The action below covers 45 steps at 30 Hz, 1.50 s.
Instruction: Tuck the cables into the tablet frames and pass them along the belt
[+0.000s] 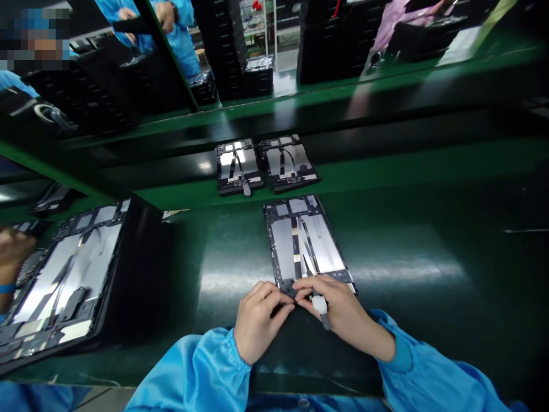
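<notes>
An opened tablet [285, 243] lies on the green bench in front of me, its silvery inner plate and dark ribbon cables showing. At its near edge, the thumb and fingers of my left hand [262, 317] are pinched together; whatever is between them is too small to make out. My right hand [338, 306] is closed beside it, fingertips meeting at the same edge. Tucked through the right hand is a slim dark tool that looks like tweezers [319, 304], with a white wrap round its middle and its pointed end over the tablet. The fingers hide part of the near edge.
Two more opened tablets [239, 166] [289, 162] lie side by side farther back. To the left, another opened tablet [81, 257] rests on a black tray stack [137, 274]. A co-worker's hand [15, 249] is at the far left. Black trays [218, 46] stand behind the green rail.
</notes>
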Tool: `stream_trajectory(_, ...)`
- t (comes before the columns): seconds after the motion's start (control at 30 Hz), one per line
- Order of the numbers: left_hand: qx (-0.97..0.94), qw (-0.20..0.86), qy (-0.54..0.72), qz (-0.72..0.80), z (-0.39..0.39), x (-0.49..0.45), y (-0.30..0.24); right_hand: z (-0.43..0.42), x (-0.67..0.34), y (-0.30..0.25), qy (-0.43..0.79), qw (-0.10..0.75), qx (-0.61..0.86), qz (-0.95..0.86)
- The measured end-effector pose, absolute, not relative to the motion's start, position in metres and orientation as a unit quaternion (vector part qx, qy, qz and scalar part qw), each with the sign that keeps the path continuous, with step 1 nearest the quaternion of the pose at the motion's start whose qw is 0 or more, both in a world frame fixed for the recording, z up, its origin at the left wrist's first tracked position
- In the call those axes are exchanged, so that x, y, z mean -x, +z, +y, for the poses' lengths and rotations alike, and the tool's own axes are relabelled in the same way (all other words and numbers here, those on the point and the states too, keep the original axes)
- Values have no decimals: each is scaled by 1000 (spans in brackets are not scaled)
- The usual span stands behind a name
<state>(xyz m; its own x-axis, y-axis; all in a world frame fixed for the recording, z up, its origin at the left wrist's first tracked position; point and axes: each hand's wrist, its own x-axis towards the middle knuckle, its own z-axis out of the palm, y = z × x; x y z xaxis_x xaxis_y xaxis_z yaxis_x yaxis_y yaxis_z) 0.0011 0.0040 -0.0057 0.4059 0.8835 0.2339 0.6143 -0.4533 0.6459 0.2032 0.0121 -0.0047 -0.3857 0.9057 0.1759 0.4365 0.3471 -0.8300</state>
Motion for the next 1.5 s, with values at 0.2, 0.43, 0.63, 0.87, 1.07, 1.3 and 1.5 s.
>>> stream_trajectory(0.2, -886, 38, 221, 406, -6, 9, -6, 10, -200, -9, 327, 343, 435, -765)
stream_trajectory(0.43, -920, -14, 185, 345, -5, 25, -7, 9, -201, -10, 334, 333, 434, -768)
stream_trajectory(0.63, -927, -31, 177, 330, -1, 23, -9, 13, -203, -10, 345, 326, 434, -766)
stream_trajectory(0.87, -913, -6, 165, 374, -6, 14, -13, -2, -227, -1, 439, 383, 437, -685)
stream_trajectory(1.07, -910, 5, 180, 374, -5, 12, -12, -13, -222, -6, 523, 353, 493, -599)
stream_trajectory(1.3, -907, 13, 183, 379, -7, 13, -14, -9, -219, -2, 464, 344, 483, -659)
stream_trajectory(1.5, -909, 0, 187, 372, -5, 16, -14, -8, -234, -7, 454, 334, 542, -623)
